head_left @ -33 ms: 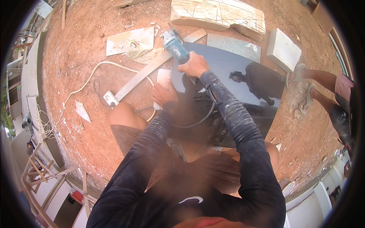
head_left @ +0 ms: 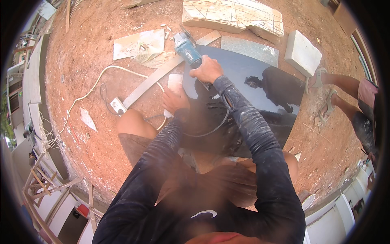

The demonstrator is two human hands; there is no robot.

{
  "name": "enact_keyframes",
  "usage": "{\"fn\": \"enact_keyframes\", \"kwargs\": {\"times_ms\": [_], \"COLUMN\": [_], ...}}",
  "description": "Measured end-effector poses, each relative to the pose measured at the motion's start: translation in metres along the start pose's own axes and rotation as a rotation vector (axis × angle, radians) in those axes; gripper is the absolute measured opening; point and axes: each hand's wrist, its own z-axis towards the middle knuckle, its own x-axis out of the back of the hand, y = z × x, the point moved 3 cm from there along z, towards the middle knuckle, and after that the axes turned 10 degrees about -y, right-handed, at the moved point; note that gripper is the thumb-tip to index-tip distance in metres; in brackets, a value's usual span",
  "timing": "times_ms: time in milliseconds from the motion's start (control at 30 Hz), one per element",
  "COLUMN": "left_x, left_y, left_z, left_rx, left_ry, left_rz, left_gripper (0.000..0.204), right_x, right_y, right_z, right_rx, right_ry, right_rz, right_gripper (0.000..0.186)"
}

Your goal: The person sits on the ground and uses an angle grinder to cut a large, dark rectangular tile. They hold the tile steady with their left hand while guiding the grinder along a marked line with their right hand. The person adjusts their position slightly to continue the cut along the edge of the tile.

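My right hand (head_left: 207, 69) grips the rear of a blue angle grinder (head_left: 187, 51), whose disc end points forward past the far left corner of a glossy dark slab (head_left: 276, 122). The slab lies in front of me and reflects dark figures. My left hand (head_left: 174, 99) holds a pale rectangular piece (head_left: 175, 81) at the slab's left edge, fingers closed on it. The grinder's cord loops across the slab under my right arm.
Red dirt ground (head_left: 81, 49), stone block (head_left: 231, 16), white block (head_left: 302, 53), grey strip (head_left: 250, 49), pale board (head_left: 138, 44), long flat bar (head_left: 146, 85), power strip (head_left: 118, 105) with loose cords. Another person's sandalled feet (head_left: 327, 106) are at the right; scrap wood (head_left: 44, 181) lies left.
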Motion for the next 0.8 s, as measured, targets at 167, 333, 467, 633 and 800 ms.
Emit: {"fn": "enact_keyframes", "kwargs": {"times_ms": [167, 333, 467, 633, 800], "left_x": [-0.0018, -0.0011, -0.0014, -0.0017, -0.0008], "left_y": [-0.0018, -0.002, -0.0013, -0.0017, -0.0018], "left_z": [0.0003, 0.0007, 0.0009, 0.0011, 0.0012], "left_rx": [-0.004, -0.008, -0.001, 0.019, 0.009], "left_ry": [0.008, 0.023, -0.012, -0.031, -0.019], "left_rz": [-0.007, -0.008, -0.009, 0.01, -0.013], "left_gripper": [0.068, 0.068, 0.07, 0.069, 0.071], "right_x": [-0.0003, -0.0019, -0.0042, -0.0084, -0.0098], "right_y": [-0.0028, -0.0064, -0.005, -0.0065, -0.0098], "right_z": [-0.0025, -0.0048, -0.0034, -0.0035, -0.0054], "right_rx": [-0.01, -0.016, -0.016, -0.04, -0.056], "right_ry": [-0.001, 0.01, 0.028, 0.035, 0.037], "right_rz": [0.009, 0.029, 0.031, 0.055, 0.075], "right_gripper": [0.076, 0.075, 0.076, 0.075, 0.075]}}
